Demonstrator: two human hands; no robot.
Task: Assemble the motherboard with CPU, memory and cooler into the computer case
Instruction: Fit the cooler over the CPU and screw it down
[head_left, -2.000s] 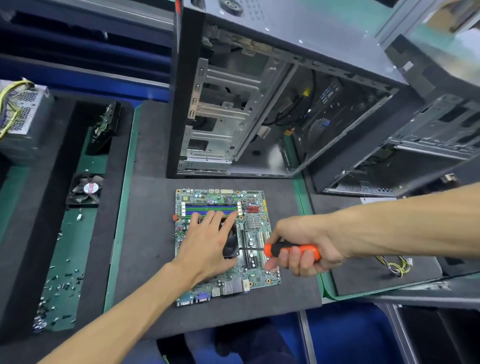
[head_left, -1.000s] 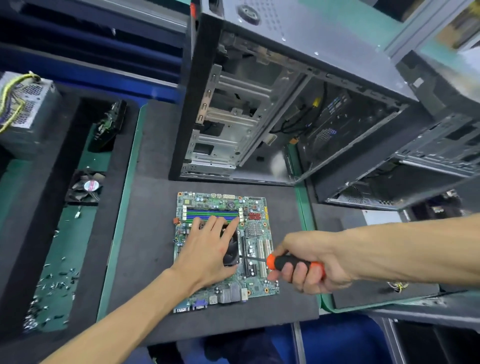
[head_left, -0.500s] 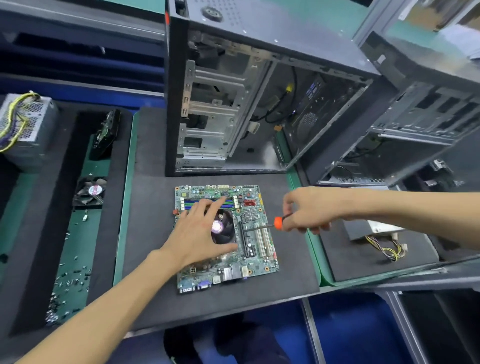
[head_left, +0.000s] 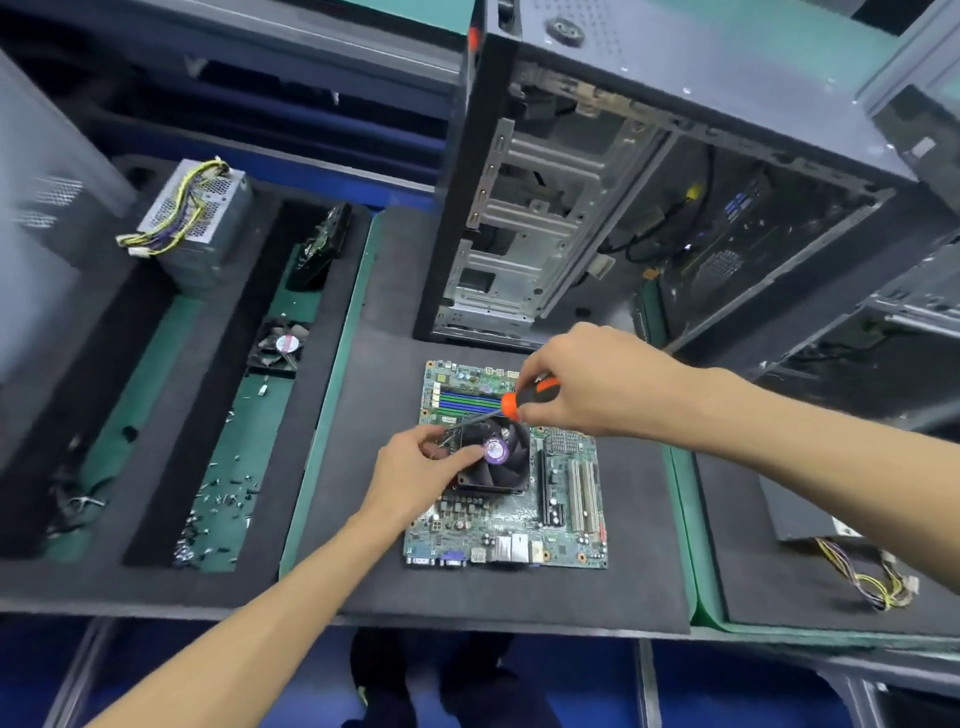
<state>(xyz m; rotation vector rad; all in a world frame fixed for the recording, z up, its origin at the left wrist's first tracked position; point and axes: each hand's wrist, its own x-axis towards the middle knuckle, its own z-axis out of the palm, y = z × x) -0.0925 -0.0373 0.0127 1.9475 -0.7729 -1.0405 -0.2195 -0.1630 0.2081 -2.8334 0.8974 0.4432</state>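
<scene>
On the foam mat (head_left: 363, 545), right hand (head_left: 587, 379) angles screwdriver (head_left: 524, 399) at cooler (head_left: 498, 457).

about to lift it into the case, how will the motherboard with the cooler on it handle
The motherboard is a thin flat board, so probably stiff but somewhat flexible if lifted by one corner. The cooler sits off-centre toward its far left, so it may tip that way. Exposed slots and components suggest it is fragile; edges look safest.
</scene>
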